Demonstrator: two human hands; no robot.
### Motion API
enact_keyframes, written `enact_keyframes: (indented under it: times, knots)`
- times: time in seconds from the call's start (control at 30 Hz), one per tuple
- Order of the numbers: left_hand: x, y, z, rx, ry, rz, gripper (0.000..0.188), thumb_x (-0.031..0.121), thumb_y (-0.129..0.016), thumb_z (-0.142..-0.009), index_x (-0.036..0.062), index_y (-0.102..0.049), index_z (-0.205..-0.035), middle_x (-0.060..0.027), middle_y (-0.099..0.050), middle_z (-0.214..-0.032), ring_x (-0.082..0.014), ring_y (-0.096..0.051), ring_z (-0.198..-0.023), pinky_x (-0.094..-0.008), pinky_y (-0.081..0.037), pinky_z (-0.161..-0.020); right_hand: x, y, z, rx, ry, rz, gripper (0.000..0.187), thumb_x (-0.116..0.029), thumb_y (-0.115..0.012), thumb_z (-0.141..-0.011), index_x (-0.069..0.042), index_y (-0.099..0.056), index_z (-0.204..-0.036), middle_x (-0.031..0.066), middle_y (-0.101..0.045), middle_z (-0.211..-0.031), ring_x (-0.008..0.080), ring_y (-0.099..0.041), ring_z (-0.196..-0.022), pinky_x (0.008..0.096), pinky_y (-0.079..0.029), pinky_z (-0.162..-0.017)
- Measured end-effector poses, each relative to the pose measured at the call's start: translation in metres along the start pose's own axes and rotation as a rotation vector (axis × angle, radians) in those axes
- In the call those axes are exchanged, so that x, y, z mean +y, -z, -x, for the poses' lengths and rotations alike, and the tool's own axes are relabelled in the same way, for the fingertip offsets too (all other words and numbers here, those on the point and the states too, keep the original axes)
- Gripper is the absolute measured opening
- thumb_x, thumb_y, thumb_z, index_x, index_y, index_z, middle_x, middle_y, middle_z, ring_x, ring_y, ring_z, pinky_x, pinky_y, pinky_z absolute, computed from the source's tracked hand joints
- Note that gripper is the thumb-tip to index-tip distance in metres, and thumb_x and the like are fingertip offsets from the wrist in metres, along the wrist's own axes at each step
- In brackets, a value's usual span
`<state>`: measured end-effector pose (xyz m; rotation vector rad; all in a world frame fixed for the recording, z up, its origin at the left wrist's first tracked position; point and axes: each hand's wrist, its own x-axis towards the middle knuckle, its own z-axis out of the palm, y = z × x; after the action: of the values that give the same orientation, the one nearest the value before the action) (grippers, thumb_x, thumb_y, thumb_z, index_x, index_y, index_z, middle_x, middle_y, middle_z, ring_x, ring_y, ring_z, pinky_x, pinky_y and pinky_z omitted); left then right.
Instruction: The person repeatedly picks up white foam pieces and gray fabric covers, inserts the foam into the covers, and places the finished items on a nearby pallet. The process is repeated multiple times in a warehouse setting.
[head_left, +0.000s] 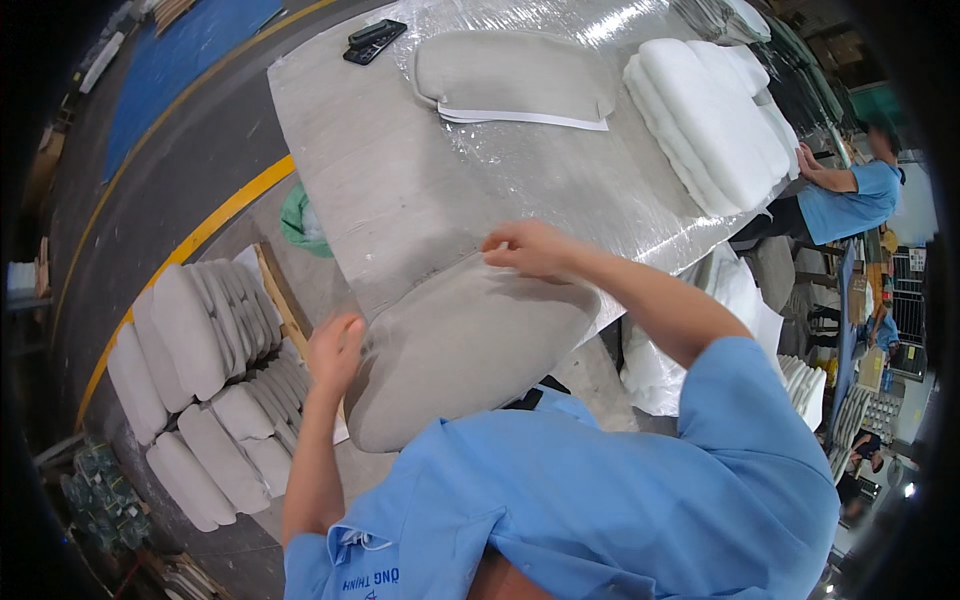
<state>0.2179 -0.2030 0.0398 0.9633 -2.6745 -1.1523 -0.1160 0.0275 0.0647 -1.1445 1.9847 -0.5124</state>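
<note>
A large grey padded cushion (470, 350) lies tilted between my body and the near edge of the table, its rounded near end against my front. My right hand (525, 248) is at its far edge, with the fingers curled in on the grey cover there. Beside the cushion's left edge is my left hand (337, 350), fingers bent and smeared by motion; whether they touch the cover cannot be made out. Farther up the table rests a second grey cushion (515, 75) with a white sheet (525, 118) showing under its near side.
The table (370, 200) is covered in shiny plastic film. On it are a dark phone (375, 45) and thick folded white wadding (710, 125). Stacked grey cushions (190, 340) stand on the floor at left, near a green bag (302, 220). Another person (845, 205) works at the right.
</note>
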Motion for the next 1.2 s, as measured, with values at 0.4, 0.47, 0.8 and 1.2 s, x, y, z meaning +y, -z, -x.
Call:
enact_keyframes:
  times: [0.4, 0.47, 0.8, 1.2]
  knots:
    - [0.001, 0.013, 0.097, -0.331, 0.425, 0.54, 0.042, 0.023, -0.048, -0.109, 0.0068, -0.062, -0.146, -0.0095, -0.038, -0.167, -0.0225, -0.029, -0.155, -0.0341, -0.022, -0.126, 0.002, -0.001, 0.076, -0.356, -0.063, 0.331, 0.075, -0.055, -0.045, -0.105, 0.002, -0.045, -0.154, 0.0231, -0.034, -0.165, 0.0365, -0.026, -0.156, 0.0442, -0.026, -0.125]
    - [0.002, 0.015, 0.088, -0.333, 0.455, 0.599, 0.042, 0.021, -0.049, -0.108, 0.0069, -0.062, -0.146, -0.01, -0.039, -0.166, -0.0227, -0.031, -0.154, -0.0341, -0.023, -0.125, 0.007, -0.003, 0.064, -0.382, -0.063, 0.318, 0.074, -0.054, -0.045, -0.105, 0.002, -0.045, -0.154, 0.0233, -0.036, -0.164, 0.0367, -0.029, -0.155, 0.0441, -0.027, -0.125]
    - [-0.014, 0.013, 0.047, -0.379, 0.54, 0.323, 0.042, 0.026, -0.052, -0.106, 0.0094, -0.066, -0.142, -0.0103, -0.04, -0.166, -0.0247, -0.038, -0.152, -0.0346, -0.029, -0.123, 0.007, 0.003, 0.017, -0.405, -0.054, 0.241, 0.056, -0.045, -0.047, -0.106, 0.001, -0.06, -0.137, 0.0201, -0.054, -0.148, 0.0402, -0.055, -0.132, 0.044, -0.043, -0.112]
    - [0.092, -0.013, 0.021, -0.888, 0.005, -0.11, 0.066, 0.047, -0.034, -0.111, 0.005, -0.032, -0.163, -0.0162, -0.03, -0.169, -0.0368, -0.027, -0.157, -0.0449, -0.022, -0.128, -0.063, -0.025, 0.055, -0.6, 0.08, 0.355, 0.062, -0.046, -0.036, -0.109, -0.002, -0.045, -0.152, 0.0139, -0.045, -0.16, 0.0323, -0.041, -0.149, 0.0472, -0.033, -0.122]
